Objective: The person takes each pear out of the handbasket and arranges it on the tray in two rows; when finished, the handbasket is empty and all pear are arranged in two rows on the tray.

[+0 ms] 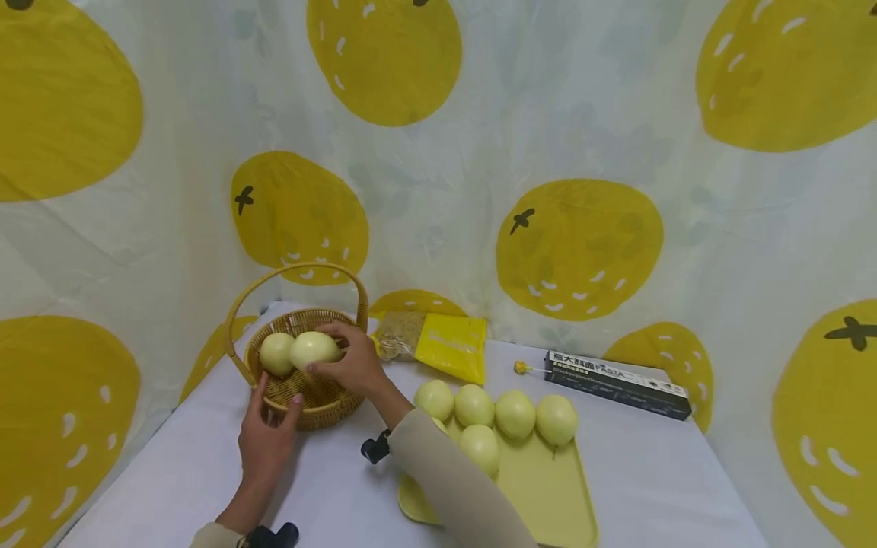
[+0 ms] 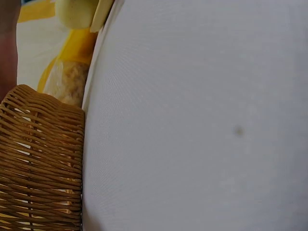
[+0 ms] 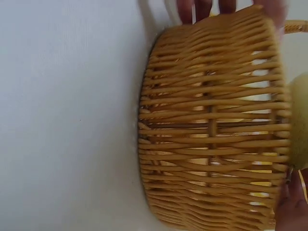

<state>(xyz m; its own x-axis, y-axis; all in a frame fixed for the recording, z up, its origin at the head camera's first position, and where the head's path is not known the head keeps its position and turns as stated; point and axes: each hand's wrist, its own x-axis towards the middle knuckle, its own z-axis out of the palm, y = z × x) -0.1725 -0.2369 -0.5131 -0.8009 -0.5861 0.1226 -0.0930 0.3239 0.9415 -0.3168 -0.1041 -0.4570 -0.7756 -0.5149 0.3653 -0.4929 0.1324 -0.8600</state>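
A brown wicker basket (image 1: 322, 415) with a tall arched handle stands at the left of the table. One pale yellow-green round pear (image 1: 276, 354) lies inside it. My right hand (image 1: 356, 361) holds a second such pear (image 1: 315, 351) between thumb and fingers over the basket's opening, beside the first. On the near left side, my left hand (image 1: 267, 438) grips the basket's rim; the right wrist view shows its fingers (image 3: 228, 6) against the outer wicker wall. In the left wrist view the basket's side (image 2: 41, 163) shows, and the left fingers are out of sight.
Right of the basket, a yellow tray (image 1: 548, 502) bears several more pears (image 1: 515, 415), partly hidden by my right sleeve. Behind lies a yellow packet of dry food (image 1: 448, 346). A black pasta box (image 1: 617, 384) and a small yellow flower-like item (image 1: 522, 367) lie back right.
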